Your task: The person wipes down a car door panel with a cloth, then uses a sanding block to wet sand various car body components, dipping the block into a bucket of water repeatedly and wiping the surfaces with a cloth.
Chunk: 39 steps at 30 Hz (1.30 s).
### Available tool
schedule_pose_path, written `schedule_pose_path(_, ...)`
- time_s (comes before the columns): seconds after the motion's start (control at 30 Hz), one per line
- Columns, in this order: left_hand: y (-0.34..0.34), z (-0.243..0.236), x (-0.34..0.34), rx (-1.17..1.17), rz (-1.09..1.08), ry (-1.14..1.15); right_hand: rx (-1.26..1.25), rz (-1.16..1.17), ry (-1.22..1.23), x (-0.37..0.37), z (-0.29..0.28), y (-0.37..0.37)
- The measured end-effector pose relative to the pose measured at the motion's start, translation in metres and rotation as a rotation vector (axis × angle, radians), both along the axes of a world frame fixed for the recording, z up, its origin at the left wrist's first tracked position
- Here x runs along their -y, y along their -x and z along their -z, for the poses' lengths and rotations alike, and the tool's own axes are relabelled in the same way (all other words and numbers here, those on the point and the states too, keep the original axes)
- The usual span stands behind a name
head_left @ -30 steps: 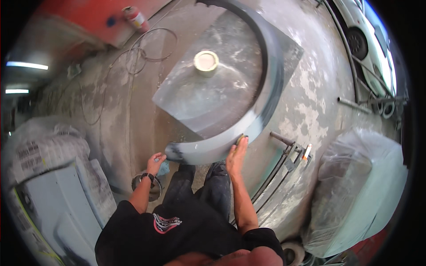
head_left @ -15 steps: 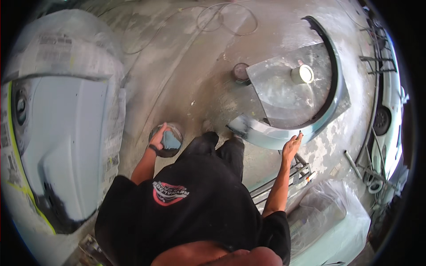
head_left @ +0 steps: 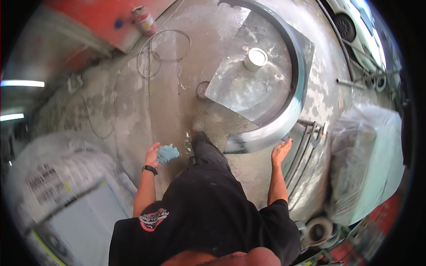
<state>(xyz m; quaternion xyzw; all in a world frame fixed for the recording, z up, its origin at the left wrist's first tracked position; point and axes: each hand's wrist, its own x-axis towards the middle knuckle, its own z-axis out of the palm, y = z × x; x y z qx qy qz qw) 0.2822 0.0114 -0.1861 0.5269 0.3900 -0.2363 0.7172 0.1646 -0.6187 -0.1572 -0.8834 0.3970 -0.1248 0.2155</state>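
My left hand (head_left: 153, 154) hangs at my side and grips a crumpled blue rag (head_left: 167, 153); a dark watch sits on that wrist. My right hand (head_left: 281, 150) is spread with fingers apart, just below the near end of a curved grey car fender panel (head_left: 296, 95) and holds nothing. The panel lies on a grey sheet (head_left: 242, 91) on the concrete floor. A white round tin (head_left: 255, 59) stands on that sheet. My black-trousered leg (head_left: 208, 153) steps toward the panel's lower end.
A metal stand (head_left: 306, 148) lies right of my right hand. Plastic-wrapped car parts sit at the right (head_left: 368, 159) and lower left (head_left: 62, 190). A hose coil (head_left: 162, 48), a red extinguisher (head_left: 145, 20) and a white car (head_left: 359, 26) lie farther off.
The view swung left and back again. My right hand came off the fender's edge and now hovers beside its end. My left hand still carries the blue rag.
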Motion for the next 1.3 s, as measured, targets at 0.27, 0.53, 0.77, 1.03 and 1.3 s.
schedule_pose_path(0.27, -0.110, -0.012, -0.090, 0.065, 0.292, -0.513, -0.169, 0.562, -0.196, -0.105, 0.015, 0.078)
schedule_pose_path(0.53, -0.202, 0.012, -0.124, -0.063, 1.258, -0.846, -0.374, 1.110, -0.655, -0.280, 0.053, 0.187)
schedule_pose_path(0.77, -0.443, 0.012, -0.112, 0.212, 1.541, -0.824, -0.872, 0.164, -0.656, -0.480, 0.076, 0.075)
schedule_pose_path(1.03, -0.603, -0.029, 0.015, 0.364, 1.718, -0.637, -0.209, 1.442, -1.048, -0.698, 0.046, -0.083)
schedule_pose_path(1.3, -0.618, -0.078, -0.044, 0.526, 2.529, -1.180, -0.062, 1.684, -0.983, -0.679, 0.145, -0.092)
